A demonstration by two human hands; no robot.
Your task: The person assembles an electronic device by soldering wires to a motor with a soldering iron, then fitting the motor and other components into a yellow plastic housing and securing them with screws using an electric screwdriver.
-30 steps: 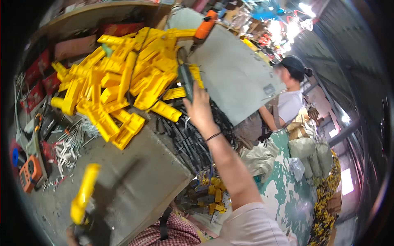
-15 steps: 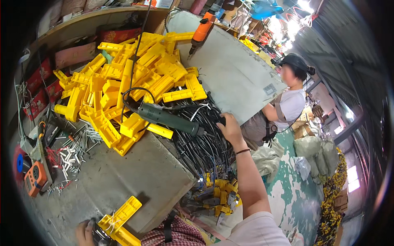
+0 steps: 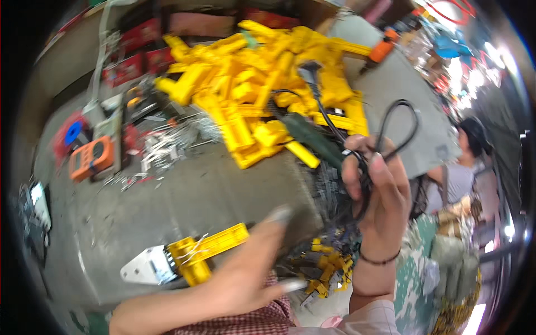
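My right hand (image 3: pixel 385 187) is closed around a bundled black power cord (image 3: pixel 328 118). Its plug (image 3: pixel 309 71) sticks up to the left over the yellow pile, and a loop stands up on the right. My left hand (image 3: pixel 254 268) reaches across the near edge of the bench, blurred, with fingers and thumb apart and nothing seen in it. Just left of it lies a yellow plastic housing (image 3: pixel 220 240) with white wires and a silver metal plate (image 3: pixel 148 267) at one end. A dark green electric screwdriver (image 3: pixel 306 135) lies beside the right hand.
A heap of yellow plastic housings (image 3: pixel 245 84) covers the back of the grey bench (image 3: pixel 223 195). Loose metal pins (image 3: pixel 162 145) and an orange meter (image 3: pixel 92 158) lie left. An orange power tool (image 3: pixel 383 46) rests at back right. Another person (image 3: pixel 460 181) sits beyond; more yellow parts (image 3: pixel 329 268) lie below the bench.
My right hand has lifted a power cord from the black cable bundle. My left hand has left the yellow housing and moved right. The view has turned left.
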